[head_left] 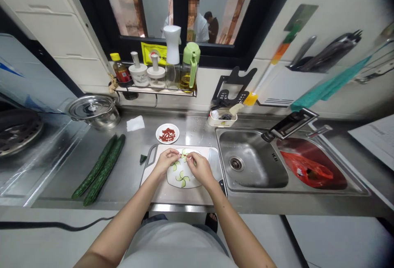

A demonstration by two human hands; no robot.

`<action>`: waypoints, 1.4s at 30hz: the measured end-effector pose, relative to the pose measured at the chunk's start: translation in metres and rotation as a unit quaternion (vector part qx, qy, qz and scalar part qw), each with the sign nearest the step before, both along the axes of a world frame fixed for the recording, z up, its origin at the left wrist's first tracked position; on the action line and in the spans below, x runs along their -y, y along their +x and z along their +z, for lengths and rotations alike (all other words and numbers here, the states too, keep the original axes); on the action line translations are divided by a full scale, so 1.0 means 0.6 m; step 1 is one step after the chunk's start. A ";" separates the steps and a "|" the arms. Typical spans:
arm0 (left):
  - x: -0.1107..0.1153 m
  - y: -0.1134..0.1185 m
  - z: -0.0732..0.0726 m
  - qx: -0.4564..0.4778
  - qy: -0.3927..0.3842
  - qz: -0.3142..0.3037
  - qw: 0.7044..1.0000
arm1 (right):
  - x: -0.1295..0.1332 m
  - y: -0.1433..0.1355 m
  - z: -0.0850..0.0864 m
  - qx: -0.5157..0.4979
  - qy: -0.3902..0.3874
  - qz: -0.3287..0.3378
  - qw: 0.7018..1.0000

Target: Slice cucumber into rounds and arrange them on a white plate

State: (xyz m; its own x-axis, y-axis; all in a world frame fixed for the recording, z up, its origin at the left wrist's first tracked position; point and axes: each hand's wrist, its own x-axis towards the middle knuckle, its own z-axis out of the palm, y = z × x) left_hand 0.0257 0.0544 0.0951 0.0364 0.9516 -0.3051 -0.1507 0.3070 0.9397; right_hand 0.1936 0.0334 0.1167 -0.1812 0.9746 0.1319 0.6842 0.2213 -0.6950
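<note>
My left hand (165, 162) and my right hand (198, 166) meet over the far part of a white plate (195, 181). Thumb and fingertips of each are pinched together; a tiny reddish bit seems to show between them, too small to make out. Thin green-edged cucumber slices (183, 179) lie on the plate, fanned like a pinwheel near its front, with others under my fingers. Beneath the plate is a light cutting board (160, 196). A knife (214, 162) with a black handle lies along the board's right side. Behind the board, a small white dish (158, 134) holds small red pieces resembling goji berries.
Two whole cucumbers (103, 173) lie at left, near a lidded steel pot (94, 112) and white paper (135, 123). A dark green scrap (143, 159) sits beside the board. To the right is a steel sink (255, 173) with a red bag (308, 171). Condiments line a shelf (160, 89).
</note>
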 end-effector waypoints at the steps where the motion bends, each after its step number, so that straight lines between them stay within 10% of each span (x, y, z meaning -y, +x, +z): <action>1: 0.005 0.002 0.001 0.003 0.000 -0.002 1.000 | -0.001 -0.001 0.000 0.000 0.008 0.003 1.000; 28: 0.046 0.001 0.006 -0.043 0.015 -0.057 0.997 | 0.022 0.007 -0.007 0.039 -0.021 0.054 0.998; 42: 0.086 -0.005 -0.051 -0.410 0.093 -0.166 0.892 | 0.052 0.004 -0.063 0.183 -0.122 0.106 0.970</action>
